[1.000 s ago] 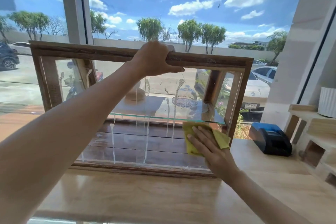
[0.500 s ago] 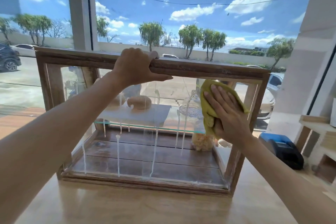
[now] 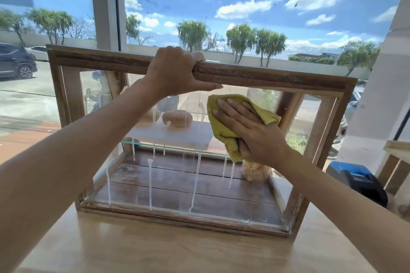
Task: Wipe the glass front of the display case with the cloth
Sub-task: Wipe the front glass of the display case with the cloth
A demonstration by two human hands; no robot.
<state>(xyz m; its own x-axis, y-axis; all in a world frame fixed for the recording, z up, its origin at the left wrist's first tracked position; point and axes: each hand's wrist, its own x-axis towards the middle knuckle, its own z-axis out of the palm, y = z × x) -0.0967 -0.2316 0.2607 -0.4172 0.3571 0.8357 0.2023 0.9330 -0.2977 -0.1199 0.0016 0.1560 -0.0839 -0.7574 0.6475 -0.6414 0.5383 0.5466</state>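
A wooden-framed display case point(image 3: 275, 78) stands on a light wooden counter. White drips run down its glass front point(image 3: 168, 175). My left hand point(image 3: 175, 73) grips the top rail of the frame, fingers curled over it. My right hand point(image 3: 248, 131) presses a yellow-green cloth point(image 3: 221, 131) flat against the upper middle of the glass, fingers straight and spread. Inside, bread rolls point(image 3: 177, 118) sit on a glass shelf.
A blue and black device point(image 3: 359, 180) sits on the counter point(image 3: 155, 248) to the right of the case. Wooden shelving point(image 3: 397, 162) stands at the far right edge. Behind the case is a large window with a white post point(image 3: 104, 4).
My right hand carried the cloth up from the lower right of the glass to the upper part, then left toward the middle. The left hand stayed on the top rail.
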